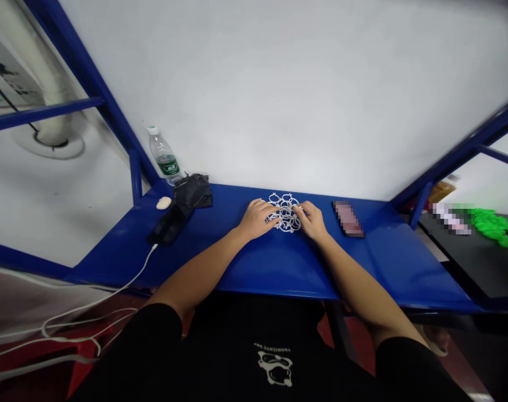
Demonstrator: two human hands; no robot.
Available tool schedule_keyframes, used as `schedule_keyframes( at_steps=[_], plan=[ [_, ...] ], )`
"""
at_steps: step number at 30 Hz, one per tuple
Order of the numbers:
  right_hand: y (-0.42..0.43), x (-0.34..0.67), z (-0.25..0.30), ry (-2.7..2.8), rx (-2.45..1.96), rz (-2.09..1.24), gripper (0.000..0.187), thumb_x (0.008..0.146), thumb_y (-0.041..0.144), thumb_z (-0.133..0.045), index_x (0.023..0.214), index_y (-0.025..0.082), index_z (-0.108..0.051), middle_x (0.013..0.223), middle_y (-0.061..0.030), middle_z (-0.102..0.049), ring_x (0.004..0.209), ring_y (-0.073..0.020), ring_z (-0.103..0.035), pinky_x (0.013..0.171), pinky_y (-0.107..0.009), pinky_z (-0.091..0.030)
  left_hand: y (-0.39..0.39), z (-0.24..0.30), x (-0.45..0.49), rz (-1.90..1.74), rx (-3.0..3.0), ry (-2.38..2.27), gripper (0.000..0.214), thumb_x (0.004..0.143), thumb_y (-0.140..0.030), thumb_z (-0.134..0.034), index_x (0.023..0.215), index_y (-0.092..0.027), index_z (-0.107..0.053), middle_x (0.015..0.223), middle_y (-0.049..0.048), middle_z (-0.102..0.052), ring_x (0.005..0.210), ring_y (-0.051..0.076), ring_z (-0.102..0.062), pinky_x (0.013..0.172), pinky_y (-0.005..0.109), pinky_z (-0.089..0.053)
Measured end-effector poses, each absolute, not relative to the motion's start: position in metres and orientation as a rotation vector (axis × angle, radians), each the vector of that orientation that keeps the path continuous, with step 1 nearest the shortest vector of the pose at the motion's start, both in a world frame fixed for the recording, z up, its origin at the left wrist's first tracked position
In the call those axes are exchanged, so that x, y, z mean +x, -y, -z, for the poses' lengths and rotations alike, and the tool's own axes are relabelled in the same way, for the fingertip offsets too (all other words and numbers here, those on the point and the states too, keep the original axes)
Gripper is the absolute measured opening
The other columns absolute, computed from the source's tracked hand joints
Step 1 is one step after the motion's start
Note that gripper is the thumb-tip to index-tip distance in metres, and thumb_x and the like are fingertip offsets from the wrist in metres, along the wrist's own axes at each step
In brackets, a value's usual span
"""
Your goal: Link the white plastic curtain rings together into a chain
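Several thin white plastic rings [286,226] with small nubs lie overlapping on the blue desk, between my hands. My left hand [257,219] curls in from the left, its thumb and fingers closed on the edge of the white rings. At the other side my right hand [312,221] pinches a small part of a white ring between thumb and forefinger. The fingers partly hide the rings, so I cannot tell whether the held pieces are joined to the others.
A phone [348,219] lies right of my hands on the blue desk [279,273]. To the left are a plastic bottle [164,156], a black crumpled bag [192,190], a black device [170,223] with a white cable [143,265], and a pale oval object [164,202]. Bright green material [492,225] lies far right.
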State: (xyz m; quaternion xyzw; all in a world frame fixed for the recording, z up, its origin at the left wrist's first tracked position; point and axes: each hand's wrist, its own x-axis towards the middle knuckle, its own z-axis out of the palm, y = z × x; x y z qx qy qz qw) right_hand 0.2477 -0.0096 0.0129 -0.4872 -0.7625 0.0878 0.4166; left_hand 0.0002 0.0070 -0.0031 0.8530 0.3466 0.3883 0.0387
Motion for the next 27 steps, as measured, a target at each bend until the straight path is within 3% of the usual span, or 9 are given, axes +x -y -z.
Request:
schedule_keyframes(
  at_steps=[3,8,18,27],
  plan=[
    [0.021,0.236,-0.014,2.001,-1.107,-0.319,0.058,0.104,0.072,-0.049,0.086,0.023,-0.076,0.078,-0.0057,-0.069,0.074,-0.0214,-0.065,0.074,-0.035,-0.052,-0.004,0.002,0.002,-1.369,2.631,-0.932,0.027,0.102,-0.045,-0.069,0.115,-0.024,-0.079,0.109,0.0071,-0.080,0.104,0.023,-0.073,0.108,0.048,-0.050],
    [0.033,0.221,-0.016,2.164,-0.980,-0.398,0.058,0.104,0.072,-0.050,0.091,0.023,-0.078,0.080,-0.0055,-0.073,0.073,-0.0192,-0.066,0.072,-0.032,-0.051,0.000,0.001,0.003,-1.404,2.672,-0.766,0.025,0.104,-0.044,-0.064,0.104,-0.024,-0.080,0.096,0.0051,-0.081,0.094,0.022,-0.074,0.092,0.042,-0.055],
    [0.033,0.227,-0.024,2.107,-0.863,-0.689,0.057,0.109,0.064,-0.043,0.101,0.022,-0.082,0.090,-0.0060,-0.078,0.080,-0.0194,-0.072,0.078,-0.033,-0.058,0.001,-0.003,0.002,-1.364,2.626,-0.797,0.024,0.107,-0.039,-0.062,0.100,-0.025,-0.079,0.100,0.0049,-0.080,0.097,0.020,-0.074,0.092,0.040,-0.056],
    [0.033,0.221,-0.015,1.882,-0.997,-0.667,0.043,0.103,0.061,-0.062,0.097,0.022,-0.080,0.078,-0.0026,-0.078,0.068,-0.0168,-0.071,0.066,-0.028,-0.055,0.004,-0.002,0.005,-1.592,2.497,-0.815,0.017,0.103,-0.033,-0.066,0.096,-0.023,-0.079,0.097,0.0062,-0.074,0.092,0.020,-0.069,0.087,0.040,-0.058]
  ],
)
